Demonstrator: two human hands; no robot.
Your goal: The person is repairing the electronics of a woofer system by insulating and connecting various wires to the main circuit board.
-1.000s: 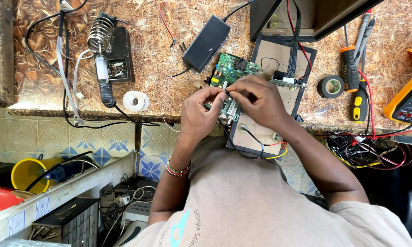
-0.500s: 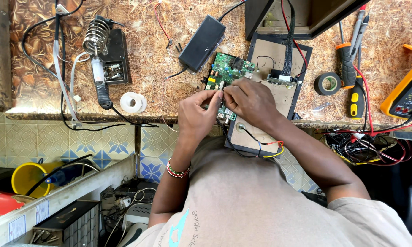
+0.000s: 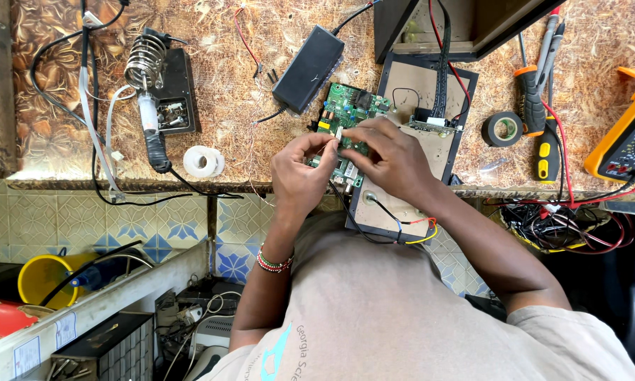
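A green circuit board (image 3: 347, 116) is pinched by the left hand (image 3: 302, 173) and right hand (image 3: 388, 156) near the tabletop (image 3: 247, 152) edge, hemmed by a black adapter (image 3: 307, 69) and a tan panel (image 3: 422, 92).

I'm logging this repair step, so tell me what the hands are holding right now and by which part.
Both hands meet over the green circuit board. The left hand and right hand pinch something small at its middle; what it is cannot be told.

Bare table (image 3: 261, 152) lies open between the white tape roll (image 3: 203, 161) and the green circuit board (image 3: 347, 120), while the black power adapter (image 3: 308, 68) and, seemingly, loose wires crowd the far edge.
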